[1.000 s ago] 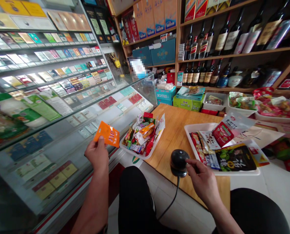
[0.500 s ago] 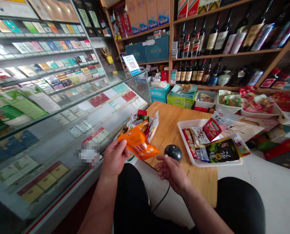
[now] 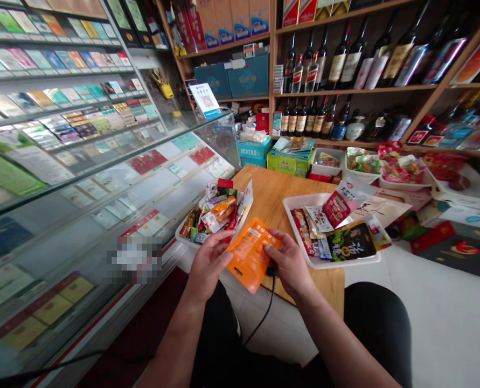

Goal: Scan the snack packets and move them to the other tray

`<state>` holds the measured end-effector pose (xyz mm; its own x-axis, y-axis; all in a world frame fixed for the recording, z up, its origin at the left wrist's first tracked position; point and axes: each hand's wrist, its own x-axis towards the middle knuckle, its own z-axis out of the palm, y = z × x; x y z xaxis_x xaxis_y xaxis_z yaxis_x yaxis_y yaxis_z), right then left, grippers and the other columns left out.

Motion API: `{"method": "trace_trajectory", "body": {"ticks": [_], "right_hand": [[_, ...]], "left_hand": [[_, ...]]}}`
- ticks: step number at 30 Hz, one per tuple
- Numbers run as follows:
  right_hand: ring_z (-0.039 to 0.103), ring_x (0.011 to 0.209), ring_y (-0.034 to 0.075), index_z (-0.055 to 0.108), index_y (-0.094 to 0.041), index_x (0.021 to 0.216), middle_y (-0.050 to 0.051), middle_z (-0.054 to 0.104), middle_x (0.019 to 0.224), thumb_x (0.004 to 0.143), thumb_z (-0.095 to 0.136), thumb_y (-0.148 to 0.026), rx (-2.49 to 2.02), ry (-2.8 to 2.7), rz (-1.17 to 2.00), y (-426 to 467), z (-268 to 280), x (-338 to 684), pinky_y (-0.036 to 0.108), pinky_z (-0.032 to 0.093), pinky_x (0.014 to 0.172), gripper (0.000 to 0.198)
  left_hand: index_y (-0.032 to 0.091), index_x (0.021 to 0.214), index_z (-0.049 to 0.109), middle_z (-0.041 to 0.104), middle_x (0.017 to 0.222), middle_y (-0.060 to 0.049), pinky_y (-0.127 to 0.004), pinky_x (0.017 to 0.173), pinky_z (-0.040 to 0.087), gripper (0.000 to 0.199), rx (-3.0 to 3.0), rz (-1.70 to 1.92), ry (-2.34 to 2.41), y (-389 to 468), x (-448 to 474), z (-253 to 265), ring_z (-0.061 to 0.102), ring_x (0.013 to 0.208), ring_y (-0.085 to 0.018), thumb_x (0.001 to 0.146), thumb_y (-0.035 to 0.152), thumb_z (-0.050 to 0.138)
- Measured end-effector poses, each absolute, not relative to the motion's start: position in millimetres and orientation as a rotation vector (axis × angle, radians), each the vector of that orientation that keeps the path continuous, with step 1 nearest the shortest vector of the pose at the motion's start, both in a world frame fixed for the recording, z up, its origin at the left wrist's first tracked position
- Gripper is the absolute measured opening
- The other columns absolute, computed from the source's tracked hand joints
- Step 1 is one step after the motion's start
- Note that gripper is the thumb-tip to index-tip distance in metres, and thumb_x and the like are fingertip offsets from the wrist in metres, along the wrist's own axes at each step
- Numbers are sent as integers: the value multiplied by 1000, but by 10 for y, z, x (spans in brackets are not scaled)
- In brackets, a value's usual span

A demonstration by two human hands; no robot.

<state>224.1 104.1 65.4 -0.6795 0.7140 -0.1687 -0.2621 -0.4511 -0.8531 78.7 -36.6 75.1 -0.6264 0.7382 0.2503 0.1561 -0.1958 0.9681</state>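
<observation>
An orange snack pouch (image 3: 250, 253) with white printing and a small hang slot is held up in front of me. My right hand (image 3: 290, 264) pinches its right side, thumb on the face and fingers behind. At the pouch's left edge is my left hand (image 3: 209, 264), closed on that edge with thumb and fingers; its index finger points away from the pouch. Behind the left hand stands a white basket (image 3: 187, 237) of small packaged snacks (image 3: 219, 210). A black cable (image 3: 269, 310) hangs down below the pouch, and the dark round device is mostly hidden behind it.
On the wooden table (image 3: 264, 188), a white tray (image 3: 355, 264) holds several snack packs at the right. A glass display counter (image 3: 143, 156) runs along the left. Shelves with wine bottles (image 3: 339, 59) stand behind, above boxes and more trays of packaged food (image 3: 405, 167).
The pouch has been turned to show another face and sits nearer my middle. My right hand has come up and taken its right side. The view has swung slightly to the right.
</observation>
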Motion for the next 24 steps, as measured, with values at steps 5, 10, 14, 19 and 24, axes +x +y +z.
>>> {"method": "trace_trajectory", "body": {"ticks": [5,10,14,19,24], "right_hand": [[71,75,18,45,-22,141,3,74,98,72,84,-35,-696,-1208,1997,1136,621,2219,30,59,65,80],[69,71,18,57,-19,130,4,75,92,74,82,-40,-731,-1392,1860,1283,563,2269,29,56,63,65],[63,60,13,66,-16,94,4,73,80,74,84,-43,-758,-1461,1858,1348,534,2317,23,50,53,38],[67,70,14,60,-19,88,2,72,85,64,92,-38,-739,-942,2139,1178,503,2271,26,58,62,45],[70,74,16,63,-18,99,5,73,94,70,87,-38,-642,-1001,2306,966,459,2206,29,59,67,43]], "left_hand": [[20,121,66,73,111,-10,-32,75,58,46,781,1840,1551,-332,858,540,71,93,-23,80,37,79],[17,109,73,75,101,-7,-31,77,55,32,669,1869,1508,-273,887,459,70,88,-22,82,34,78],[17,109,73,75,107,-9,-33,80,54,35,549,2011,1372,-207,787,582,70,96,-24,81,37,79],[20,114,70,72,117,-8,-25,65,50,40,527,2144,1214,-80,902,662,68,92,-19,82,43,77],[18,117,70,72,119,-9,-30,80,54,43,487,2097,1331,126,1202,525,69,102,-22,80,36,81]]}}
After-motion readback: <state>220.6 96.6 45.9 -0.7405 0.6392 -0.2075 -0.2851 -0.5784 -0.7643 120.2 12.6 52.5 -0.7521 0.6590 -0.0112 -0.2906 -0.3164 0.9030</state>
